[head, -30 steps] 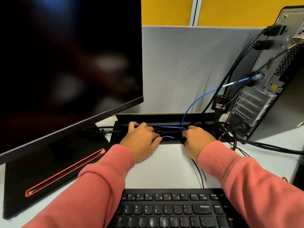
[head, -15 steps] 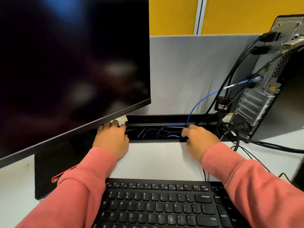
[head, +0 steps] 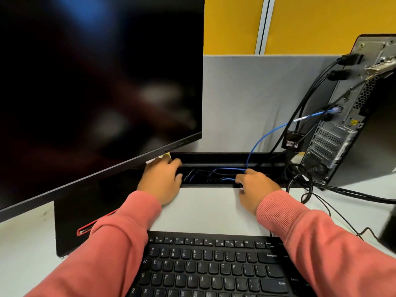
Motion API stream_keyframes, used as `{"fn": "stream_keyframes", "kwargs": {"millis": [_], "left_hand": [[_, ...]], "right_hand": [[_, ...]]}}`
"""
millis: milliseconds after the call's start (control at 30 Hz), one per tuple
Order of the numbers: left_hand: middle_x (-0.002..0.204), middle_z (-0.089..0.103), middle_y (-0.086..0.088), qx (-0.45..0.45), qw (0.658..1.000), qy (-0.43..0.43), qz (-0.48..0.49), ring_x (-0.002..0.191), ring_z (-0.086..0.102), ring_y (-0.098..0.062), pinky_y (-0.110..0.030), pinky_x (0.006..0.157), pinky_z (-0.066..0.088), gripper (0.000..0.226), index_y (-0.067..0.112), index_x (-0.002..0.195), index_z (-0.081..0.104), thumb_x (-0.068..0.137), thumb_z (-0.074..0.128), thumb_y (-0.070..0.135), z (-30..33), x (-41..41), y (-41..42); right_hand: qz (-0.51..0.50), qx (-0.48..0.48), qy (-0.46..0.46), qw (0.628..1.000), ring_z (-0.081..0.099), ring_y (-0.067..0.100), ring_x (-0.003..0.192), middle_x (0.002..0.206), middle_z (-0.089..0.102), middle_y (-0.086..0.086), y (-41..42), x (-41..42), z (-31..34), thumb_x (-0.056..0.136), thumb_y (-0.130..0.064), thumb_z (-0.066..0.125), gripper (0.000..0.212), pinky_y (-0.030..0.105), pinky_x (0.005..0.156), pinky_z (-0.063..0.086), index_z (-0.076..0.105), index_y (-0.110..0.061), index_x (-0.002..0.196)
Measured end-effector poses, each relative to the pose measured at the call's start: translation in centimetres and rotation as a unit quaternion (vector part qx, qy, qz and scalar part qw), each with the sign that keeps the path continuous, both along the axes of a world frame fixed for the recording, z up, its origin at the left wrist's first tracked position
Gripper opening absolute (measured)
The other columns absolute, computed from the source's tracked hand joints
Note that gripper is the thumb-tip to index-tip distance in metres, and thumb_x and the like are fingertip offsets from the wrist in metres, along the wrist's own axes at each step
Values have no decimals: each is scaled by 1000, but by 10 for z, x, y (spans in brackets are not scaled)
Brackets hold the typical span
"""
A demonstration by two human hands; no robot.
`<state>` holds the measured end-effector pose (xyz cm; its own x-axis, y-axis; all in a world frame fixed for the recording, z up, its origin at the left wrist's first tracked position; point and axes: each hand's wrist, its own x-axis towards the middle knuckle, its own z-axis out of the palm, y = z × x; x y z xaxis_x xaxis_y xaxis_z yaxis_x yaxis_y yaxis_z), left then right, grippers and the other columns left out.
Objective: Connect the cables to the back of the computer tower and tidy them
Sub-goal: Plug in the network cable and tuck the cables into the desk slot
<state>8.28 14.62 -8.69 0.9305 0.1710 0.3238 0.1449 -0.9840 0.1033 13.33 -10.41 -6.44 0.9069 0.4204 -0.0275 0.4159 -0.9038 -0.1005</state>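
Note:
The computer tower [head: 334, 144] stands at the right with its back panel facing me. Black cables [head: 306, 97] and a blue cable [head: 267, 135] are plugged into it. They drop into a black cable tray [head: 214, 185] sunk in the desk, whose lid [head: 225, 157] stands raised behind it. My right hand [head: 255, 187] curls its fingers into the tray around the blue cable where it enters. My left hand [head: 160, 181] rests on the tray's left end, fingers reaching forward under the monitor edge. Loops of blue and black cable lie in the tray between my hands.
A large dark monitor [head: 96, 82] fills the left, its base [head: 70, 221] on the desk. A black keyboard [head: 210, 266] lies close in front. More black cables [head: 353, 194] trail over the desk right of the tower. A grey partition [head: 246, 99] stands behind.
My left hand has moved left from the middle of the tray to its left end. My right hand has stayed at the blue cable. The view has shifted slightly right.

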Motion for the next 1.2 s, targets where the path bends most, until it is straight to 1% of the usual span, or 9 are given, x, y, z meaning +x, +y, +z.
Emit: {"fn": "stream_keyframes", "kwargs": {"millis": [67,133,233,333,467,800,967,1067,1200], "left_hand": [[129,58,3,1,997,9,-71,119,54,-24,-42,101,45,36,31,135,58,102,50,42,0,3,-13],[148,52,9,34,987,58,-147,139,44,-17,-40,115,35,43,31,148,50,107,39,41,-4,9,-22],[159,44,9,84,978,116,-154,154,23,-8,-34,125,14,50,24,153,45,111,23,41,-10,13,-26],[162,39,6,95,976,116,-159,155,20,-11,-33,126,9,52,24,155,42,111,19,41,-10,9,-28],[168,28,-2,101,980,81,-151,148,37,-24,-33,125,16,46,24,151,46,111,26,37,-10,3,-29],[167,30,0,104,970,191,-110,155,19,-9,-41,128,-2,64,19,162,23,108,6,50,-12,21,-41],[168,27,1,93,968,216,-86,156,17,-10,-49,126,-9,65,21,162,25,107,5,51,-9,23,-49],[168,27,1,113,967,214,-78,156,18,-12,-57,124,-10,62,21,161,28,108,9,48,-4,17,-52],[165,32,3,113,967,205,-98,155,23,-13,-59,123,-9,56,24,160,29,109,21,45,5,2,-65]], "right_hand": [[2,-15,6,1000,51,28,121,130,50,1,3,0,-2,101,-25,45,37,42,92,49,51,-25,137],[-12,-36,17,999,44,27,129,137,48,0,4,1,-5,103,-40,38,42,49,104,40,45,-29,143],[-55,-61,30,996,41,27,134,143,47,0,-4,6,-9,103,-48,27,49,51,109,32,44,-28,144],[-80,-66,36,994,41,28,135,144,48,3,-11,10,-11,103,-52,24,54,50,110,31,45,-25,144],[-82,-77,64,992,37,32,138,148,44,6,-10,16,-10,102,-57,21,59,51,112,30,43,-23,146],[-69,-86,81,991,40,34,136,143,50,12,-10,21,-12,102,-59,18,63,52,115,26,44,-21,145],[-71,-57,80,993,35,34,141,149,44,12,-10,15,-14,103,-54,23,61,53,120,19,41,-18,148],[-45,-15,49,998,38,32,140,147,45,10,-13,3,-7,104,-46,30,54,47,117,27,40,-15,147],[13,91,1,996,55,28,118,125,53,3,-35,-22,13,102,-32,44,34,42,96,48,54,-20,133]]}}
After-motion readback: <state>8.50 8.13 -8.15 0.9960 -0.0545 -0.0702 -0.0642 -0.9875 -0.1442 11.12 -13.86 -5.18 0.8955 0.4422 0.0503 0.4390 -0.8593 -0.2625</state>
